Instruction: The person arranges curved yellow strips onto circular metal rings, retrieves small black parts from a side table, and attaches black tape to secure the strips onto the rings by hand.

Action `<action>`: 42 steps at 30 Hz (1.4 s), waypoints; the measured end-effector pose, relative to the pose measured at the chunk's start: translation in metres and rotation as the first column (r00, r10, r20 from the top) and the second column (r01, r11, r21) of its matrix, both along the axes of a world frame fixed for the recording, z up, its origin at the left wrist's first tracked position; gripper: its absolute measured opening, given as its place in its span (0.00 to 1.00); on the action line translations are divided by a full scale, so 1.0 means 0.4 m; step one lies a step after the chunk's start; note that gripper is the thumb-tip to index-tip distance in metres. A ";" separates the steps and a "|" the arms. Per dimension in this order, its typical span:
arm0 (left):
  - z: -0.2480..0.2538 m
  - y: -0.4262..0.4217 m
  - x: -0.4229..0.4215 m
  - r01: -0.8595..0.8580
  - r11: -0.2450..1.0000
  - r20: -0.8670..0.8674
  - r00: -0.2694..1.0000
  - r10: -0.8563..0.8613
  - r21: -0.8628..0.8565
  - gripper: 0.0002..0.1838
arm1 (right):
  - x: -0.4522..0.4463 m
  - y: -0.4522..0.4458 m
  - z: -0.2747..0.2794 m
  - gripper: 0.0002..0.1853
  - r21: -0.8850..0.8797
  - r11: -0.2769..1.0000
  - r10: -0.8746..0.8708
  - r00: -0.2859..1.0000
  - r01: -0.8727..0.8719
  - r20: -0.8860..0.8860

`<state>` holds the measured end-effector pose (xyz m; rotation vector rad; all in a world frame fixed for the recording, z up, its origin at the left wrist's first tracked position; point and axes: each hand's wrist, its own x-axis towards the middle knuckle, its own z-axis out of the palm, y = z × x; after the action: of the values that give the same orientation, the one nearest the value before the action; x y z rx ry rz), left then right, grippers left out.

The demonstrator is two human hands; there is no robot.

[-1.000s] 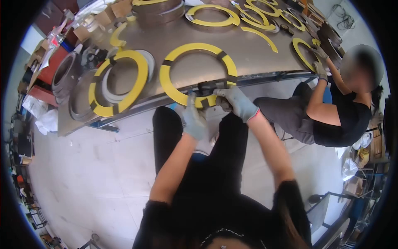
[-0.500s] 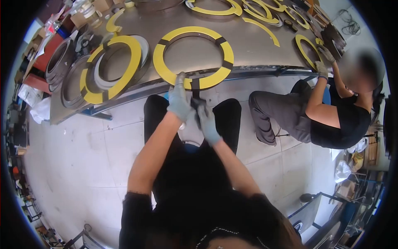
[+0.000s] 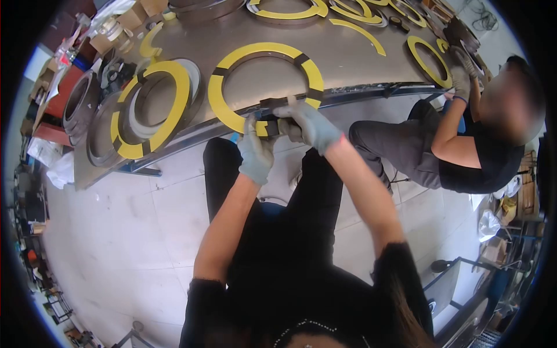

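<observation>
A yellow ring (image 3: 219, 93) with black tape bands lies at the table's front edge, its near side overhanging. My left hand (image 3: 256, 152), gloved, grips the ring's near rim with its fingers closed. Just right of it, my right hand (image 3: 310, 124), also gloved, is closed around a dark thing at the rim, likely the tape roll, mostly hidden by the fingers. A black tape band (image 3: 271, 128) crosses the rim between both hands. To the left, a second yellow ring (image 3: 183, 93) with black bands leans over grey rings.
The metal table (image 3: 342, 69) holds more yellow rings (image 3: 284, 14) at the back and a loose yellow arc (image 3: 362, 33). At the right, a seated person (image 3: 473, 148) handles another yellow ring (image 3: 414, 51). Boxes and dark rings (image 3: 80, 104) crowd the left end.
My right hand has risen from below the ring to its near rim, after drawing a strip of black tape downward. My left hand stays at the rim. The co-worker's hands have shifted slightly.
</observation>
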<state>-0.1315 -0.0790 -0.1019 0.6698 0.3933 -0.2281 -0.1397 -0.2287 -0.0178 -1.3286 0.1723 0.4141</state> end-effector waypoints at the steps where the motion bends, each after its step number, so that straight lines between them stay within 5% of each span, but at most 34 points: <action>1: 0.008 -0.004 -0.001 0.002 1.000 -0.014 1.000 -0.002 0.009 0.17 | 0.020 -0.010 -0.011 0.13 0.023 0.994 0.108 0.994 -0.107 -0.022; 4: 0.044 -0.010 0.014 -0.018 0.996 -0.046 0.999 0.022 0.082 0.23 | 0.060 0.015 0.025 0.13 0.298 0.949 -0.112 0.994 0.102 0.015; 7: 0.072 -0.022 0.043 -0.043 0.950 -0.101 0.992 0.078 0.308 0.31 | -0.112 0.083 0.103 0.14 0.270 0.867 -0.414 0.907 0.420 -0.081; 10: 0.029 -0.027 0.097 -0.067 0.842 -0.187 0.963 0.195 0.536 0.40 | -0.166 0.164 -0.272 0.15 -0.172 0.837 -0.476 0.846 0.520 0.240; 13: 0.119 0.039 0.039 0.159 0.870 -0.086 0.987 -0.135 0.467 0.39 | -0.082 0.160 -0.355 0.10 0.254 0.843 -0.491 0.871 0.474 0.004; 14: 0.036 0.075 0.039 0.171 0.673 0.147 0.910 -0.388 0.719 0.38 | -0.084 0.144 -0.347 0.11 0.331 0.846 -0.447 0.894 0.418 0.014; 15: -0.046 0.112 0.038 -0.026 0.480 0.334 0.751 -0.569 0.877 0.38 | -0.082 0.112 -0.325 0.12 0.404 0.843 -0.405 0.914 0.356 0.040; 17: -0.121 0.103 0.059 0.092 0.614 0.297 0.813 -0.500 0.784 0.41 | -0.138 0.098 -0.230 0.30 0.199 0.835 -0.515 0.856 0.513 -0.047; 18: -0.069 0.090 0.037 0.006 0.503 0.317 0.770 -0.554 0.864 0.41 | -0.158 0.073 -0.223 0.31 0.135 0.873 -0.466 0.883 0.468 -0.052; 19: -0.081 0.086 0.041 0.069 0.561 0.330 0.747 -0.577 0.825 0.40 | -0.179 0.042 -0.223 0.33 0.067 0.905 -0.416 0.907 0.420 -0.069; 21: -0.093 0.079 0.051 0.207 0.651 0.352 0.703 -0.618 0.730 0.37 | -0.190 0.017 -0.231 0.26 -0.002 0.910 -0.415 0.910 0.415 -0.025; 24: -0.080 0.066 0.053 0.075 0.577 0.348 0.733 -0.585 0.813 0.26 | -0.184 0.014 -0.195 0.13 -0.001 0.915 -0.401 0.912 0.403 -0.083; 30: -0.191 0.017 0.097 0.079 0.558 0.262 0.823 -0.504 0.826 0.12 | -0.147 0.100 -0.130 0.08 -0.087 0.934 -0.356 0.924 0.347 -0.137; 32: -0.216 -0.003 0.094 0.059 0.731 0.357 0.844 -0.400 0.680 0.12 | -0.133 0.113 -0.152 0.08 -0.077 0.935 -0.354 0.915 0.346 -0.192; 33: -0.200 -0.007 0.087 0.049 0.803 0.391 0.855 -0.341 0.594 0.12 | -0.111 0.118 -0.171 0.08 -0.122 0.927 -0.365 0.927 0.354 -0.082; 34: -0.187 0.023 0.093 -0.139 0.236 0.252 0.787 -0.563 0.962 0.17 | -0.074 0.116 -0.190 0.07 -0.166 0.915 -0.369 0.929 0.368 0.024; 35: -0.215 0.033 0.088 -0.115 0.112 0.160 0.768 -0.621 0.987 0.18 | -0.041 0.105 -0.218 0.07 -0.210 0.899 -0.367 0.922 0.385 0.121; 36: -0.253 0.038 0.088 -0.099 -0.016 0.064 0.747 -0.662 0.995 0.20 | 0.013 0.082 -0.241 0.07 -0.027 0.918 -0.387 0.906 0.397 0.174; 37: -0.277 0.043 0.111 -0.106 -0.142 -0.021 0.726 -0.688 0.984 0.21 | -0.025 0.080 -0.263 0.06 -0.014 0.904 -0.425 0.901 0.427 0.087; 38: -0.265 0.061 0.093 -0.006 0.428 0.250 0.819 -0.516 0.904 0.19 | -0.088 0.092 -0.245 0.06 -0.003 0.891 -0.453 0.891 0.454 0.018; 39: -0.345 0.089 0.078 0.072 0.406 0.155 0.852 -0.500 0.911 0.19 | -0.138 0.092 -0.229 0.06 0.000 0.877 -0.480 0.875 0.481 -0.058; 42: -0.200 0.137 0.004 0.344 0.568 0.262 0.632 -0.729 0.748 0.27 | -0.221 0.014 -0.314 0.06 0.125 0.884 -0.462 0.883 0.451 0.083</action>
<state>-0.1300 -0.0240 -0.1819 1.5180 -0.3789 -0.5157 -0.2280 -0.2232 -0.1436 -1.1599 0.3595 -0.0530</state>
